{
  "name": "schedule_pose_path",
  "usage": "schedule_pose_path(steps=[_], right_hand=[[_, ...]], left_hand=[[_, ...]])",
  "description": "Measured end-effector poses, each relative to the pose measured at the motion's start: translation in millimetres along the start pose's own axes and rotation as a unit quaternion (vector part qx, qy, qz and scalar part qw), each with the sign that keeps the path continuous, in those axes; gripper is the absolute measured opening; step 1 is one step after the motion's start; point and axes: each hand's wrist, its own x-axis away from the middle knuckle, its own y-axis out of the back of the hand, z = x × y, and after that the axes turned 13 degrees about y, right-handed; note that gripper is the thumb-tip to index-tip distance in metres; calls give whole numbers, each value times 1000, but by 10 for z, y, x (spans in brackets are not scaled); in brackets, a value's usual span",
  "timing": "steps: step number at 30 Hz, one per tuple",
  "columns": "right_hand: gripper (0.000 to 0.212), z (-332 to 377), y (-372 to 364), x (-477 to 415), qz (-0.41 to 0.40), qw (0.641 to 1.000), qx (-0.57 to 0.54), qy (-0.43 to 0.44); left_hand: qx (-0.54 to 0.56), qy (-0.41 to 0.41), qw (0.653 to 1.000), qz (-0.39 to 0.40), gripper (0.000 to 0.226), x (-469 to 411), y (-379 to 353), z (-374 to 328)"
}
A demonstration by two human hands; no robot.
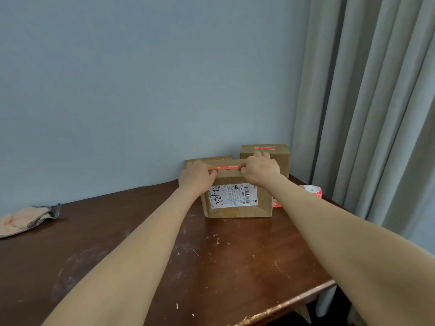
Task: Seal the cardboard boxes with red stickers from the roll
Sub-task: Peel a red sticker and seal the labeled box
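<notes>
Cloth (26, 218) sits off left on our table (117, 243), and the sticker roll (313, 190) peeks past our right forearm by the curtain (364, 114). The back left box (209, 158) and back right box (264, 152) are mostly blocked by the front box (237, 201). Our left hand (197, 176) and right hand (260, 169) grip its top, thumbs pressing the ends of the red sticker (229, 167). All three boxes are closed, so no idea what's inside, and our fingertips are hidden.
</notes>
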Motion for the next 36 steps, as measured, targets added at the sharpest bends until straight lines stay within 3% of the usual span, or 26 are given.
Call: schedule_pose_path(steps=[5, 12, 22, 36], right_hand=[[42, 56, -5, 3, 4, 1000, -4, 25], [38, -32, 4, -40, -32, 999, -43, -8], [39, 2, -61, -86, -10, 1000, -14, -5], [37, -21, -101, -126, -9, 1000, -16, -15]], left_hand=[[-11, -32, 999, -16, 36, 32, -10, -122], [16, 24, 999, -40, 36, -37, 21, 1], [-29, 21, 999, -3, 44, -72, -72, -60], [32, 40, 998, 23, 44, -112, -125, -33]])
